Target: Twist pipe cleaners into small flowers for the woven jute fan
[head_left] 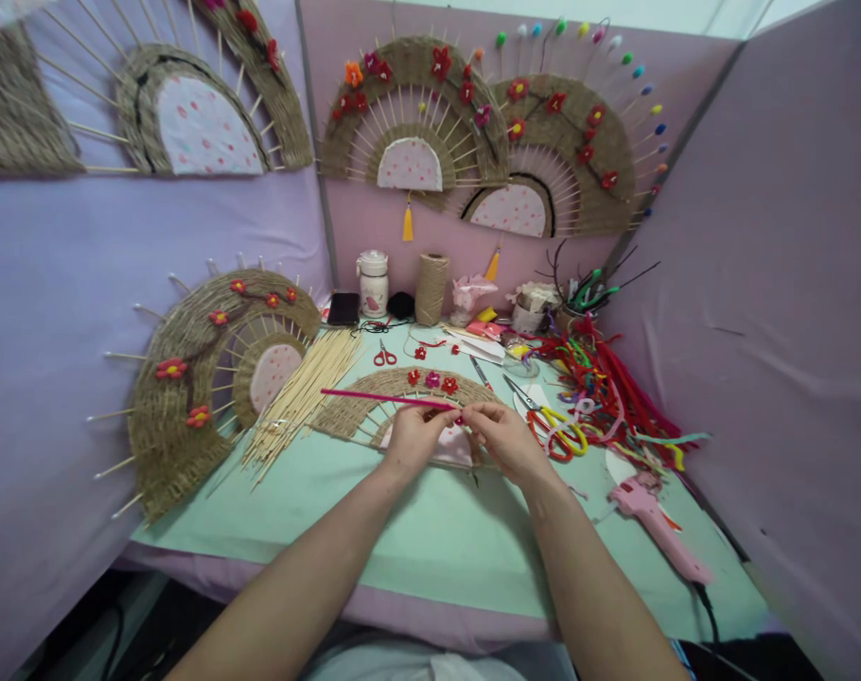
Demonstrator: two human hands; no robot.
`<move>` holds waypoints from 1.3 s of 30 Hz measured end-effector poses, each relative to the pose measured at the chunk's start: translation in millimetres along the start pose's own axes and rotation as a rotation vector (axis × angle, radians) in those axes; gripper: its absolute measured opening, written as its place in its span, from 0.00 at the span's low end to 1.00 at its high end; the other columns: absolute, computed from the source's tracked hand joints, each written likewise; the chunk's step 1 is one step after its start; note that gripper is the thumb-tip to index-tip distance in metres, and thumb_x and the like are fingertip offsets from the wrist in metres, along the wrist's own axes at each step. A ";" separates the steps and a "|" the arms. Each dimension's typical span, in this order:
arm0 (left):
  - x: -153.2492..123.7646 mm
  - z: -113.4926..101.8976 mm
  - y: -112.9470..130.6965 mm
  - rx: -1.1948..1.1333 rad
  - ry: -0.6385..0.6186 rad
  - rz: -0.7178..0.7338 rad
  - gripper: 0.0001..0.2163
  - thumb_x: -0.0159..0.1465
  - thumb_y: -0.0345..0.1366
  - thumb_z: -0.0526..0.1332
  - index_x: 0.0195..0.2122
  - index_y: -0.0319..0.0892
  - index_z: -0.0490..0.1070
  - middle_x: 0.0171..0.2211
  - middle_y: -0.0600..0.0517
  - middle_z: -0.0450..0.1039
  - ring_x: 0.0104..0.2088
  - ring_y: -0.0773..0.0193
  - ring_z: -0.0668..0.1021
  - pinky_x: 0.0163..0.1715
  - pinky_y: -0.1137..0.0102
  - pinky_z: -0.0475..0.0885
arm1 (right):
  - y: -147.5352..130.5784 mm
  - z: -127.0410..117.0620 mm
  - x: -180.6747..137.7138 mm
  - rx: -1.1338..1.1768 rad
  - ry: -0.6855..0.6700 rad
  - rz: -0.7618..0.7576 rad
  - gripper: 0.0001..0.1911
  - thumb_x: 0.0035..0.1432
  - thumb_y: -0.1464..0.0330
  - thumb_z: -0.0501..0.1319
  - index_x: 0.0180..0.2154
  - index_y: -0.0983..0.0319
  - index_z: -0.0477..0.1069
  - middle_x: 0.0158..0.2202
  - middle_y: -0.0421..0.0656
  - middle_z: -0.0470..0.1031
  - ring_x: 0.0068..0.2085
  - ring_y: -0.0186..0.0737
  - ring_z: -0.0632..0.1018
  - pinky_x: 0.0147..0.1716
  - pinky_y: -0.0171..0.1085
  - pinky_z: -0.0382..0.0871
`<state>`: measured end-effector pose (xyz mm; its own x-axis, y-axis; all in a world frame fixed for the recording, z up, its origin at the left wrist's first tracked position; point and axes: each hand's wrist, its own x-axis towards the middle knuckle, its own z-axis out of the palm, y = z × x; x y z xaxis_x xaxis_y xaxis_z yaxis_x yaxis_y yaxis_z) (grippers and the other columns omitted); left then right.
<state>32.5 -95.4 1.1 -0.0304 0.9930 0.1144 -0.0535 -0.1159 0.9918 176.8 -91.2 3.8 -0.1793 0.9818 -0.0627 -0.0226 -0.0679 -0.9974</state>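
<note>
My left hand (412, 437) and my right hand (500, 437) meet over a woven jute fan (352, 409) lying flat on the green table. Both pinch a pink pipe cleaner (380, 396) whose long free end sticks out to the left. The pinched end sits between my fingertips, curled small and partly hidden. Red and pink flowers (431, 380) lie on the fan just beyond my hands.
A bundle of bamboo sticks (299, 397) lies left of the fan. Scissors (551, 426) and a heap of pipe cleaners (607, 388) are to the right, a pink glue gun (654, 515) nearer. A finished fan (203, 378) leans at left. Twine spool (431, 288) stands behind.
</note>
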 end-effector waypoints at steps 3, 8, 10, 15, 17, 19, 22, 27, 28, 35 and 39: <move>0.2 -0.5 -0.3 0.067 0.009 -0.024 0.08 0.50 0.38 0.64 0.25 0.37 0.76 0.23 0.49 0.76 0.28 0.62 0.76 0.31 0.70 0.68 | -2.0 0.4 -0.5 -0.029 0.024 0.013 0.14 0.44 0.59 0.64 0.27 0.63 0.73 0.21 0.37 0.69 0.20 0.28 0.62 0.20 0.30 0.53; 0.8 -1.0 0.7 0.168 0.036 -0.083 0.10 0.50 0.39 0.64 0.22 0.37 0.74 0.21 0.48 0.75 0.25 0.62 0.74 0.26 0.71 0.66 | -1.4 0.3 -0.6 -0.196 0.070 -0.048 0.12 0.46 0.60 0.62 0.27 0.63 0.73 0.23 0.39 0.72 0.23 0.31 0.67 0.22 0.31 0.58; 1.0 -0.9 -0.6 0.172 0.027 -0.094 0.10 0.49 0.39 0.64 0.21 0.37 0.74 0.20 0.48 0.74 0.24 0.63 0.74 0.24 0.72 0.65 | -0.7 1.4 -1.5 -0.285 0.089 -0.084 0.12 0.47 0.61 0.60 0.26 0.63 0.73 0.23 0.39 0.72 0.23 0.33 0.68 0.23 0.31 0.59; 1.4 -0.9 -4.1 0.156 -0.005 -0.175 0.11 0.50 0.40 0.64 0.20 0.36 0.73 0.18 0.50 0.72 0.20 0.66 0.71 0.21 0.73 0.62 | -2.4 7.6 -5.9 -0.581 0.224 -0.297 0.08 0.46 0.65 0.58 0.24 0.63 0.72 0.24 0.41 0.73 0.27 0.36 0.71 0.27 0.33 0.62; 1.9 -0.6 -4.9 0.122 0.009 -0.201 0.12 0.49 0.41 0.65 0.19 0.36 0.72 0.17 0.50 0.71 0.20 0.67 0.70 0.21 0.73 0.61 | -3.7 7.8 -6.0 -0.598 0.244 -0.330 0.08 0.47 0.65 0.58 0.25 0.63 0.73 0.26 0.42 0.75 0.28 0.38 0.72 0.29 0.34 0.63; 2.7 -0.1 -5.7 0.051 0.034 -0.217 0.13 0.48 0.42 0.65 0.19 0.36 0.71 0.17 0.50 0.70 0.19 0.68 0.69 0.20 0.73 0.60 | -4.5 5.2 -4.5 -0.509 0.213 -0.253 0.12 0.49 0.62 0.57 0.27 0.63 0.74 0.27 0.43 0.76 0.28 0.38 0.73 0.28 0.34 0.64; 4.2 0.7 -7.1 -0.066 0.050 -0.250 0.14 0.47 0.43 0.66 0.22 0.35 0.73 0.19 0.49 0.72 0.19 0.69 0.70 0.21 0.74 0.61 | -4.9 -0.4 -1.4 -0.378 0.188 -0.132 0.15 0.51 0.60 0.54 0.30 0.62 0.75 0.27 0.42 0.76 0.27 0.37 0.72 0.25 0.33 0.63; 4.1 2.0 -8.5 -0.095 0.055 -0.259 0.14 0.47 0.43 0.67 0.23 0.34 0.74 0.20 0.49 0.72 0.20 0.69 0.70 0.21 0.74 0.61 | -6.2 1.6 -1.6 -0.400 0.207 -0.117 0.14 0.50 0.61 0.56 0.26 0.64 0.74 0.22 0.41 0.72 0.24 0.35 0.70 0.22 0.31 0.60; 3.7 2.4 -8.8 -0.090 0.054 -0.254 0.14 0.47 0.43 0.66 0.23 0.34 0.74 0.20 0.50 0.72 0.21 0.68 0.70 0.21 0.74 0.61 | -6.4 3.1 -2.1 -0.405 0.213 -0.122 0.14 0.49 0.61 0.57 0.27 0.64 0.74 0.22 0.41 0.72 0.25 0.35 0.70 0.23 0.31 0.61; 1.2 3.3 -8.0 0.038 0.033 -0.220 0.10 0.48 0.39 0.65 0.24 0.35 0.76 0.20 0.49 0.72 0.21 0.67 0.70 0.21 0.74 0.60 | -0.8 5.6 -2.5 -0.485 0.196 -0.187 0.10 0.48 0.63 0.58 0.26 0.64 0.71 0.21 0.40 0.71 0.23 0.34 0.68 0.22 0.32 0.60; 1.0 1.5 -8.0 0.225 0.016 -0.143 0.05 0.48 0.34 0.63 0.23 0.37 0.76 0.20 0.50 0.74 0.24 0.64 0.72 0.24 0.73 0.62 | -1.1 7.2 -5.3 -0.739 0.194 -0.318 0.07 0.48 0.67 0.56 0.23 0.62 0.69 0.22 0.40 0.71 0.25 0.36 0.69 0.26 0.33 0.60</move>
<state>34.4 -93.4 -6.6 -0.0546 0.9981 -0.0273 0.1644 0.0360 0.9857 170.7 -97.6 5.5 -0.0990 0.9521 0.2893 0.6206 0.2863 -0.7300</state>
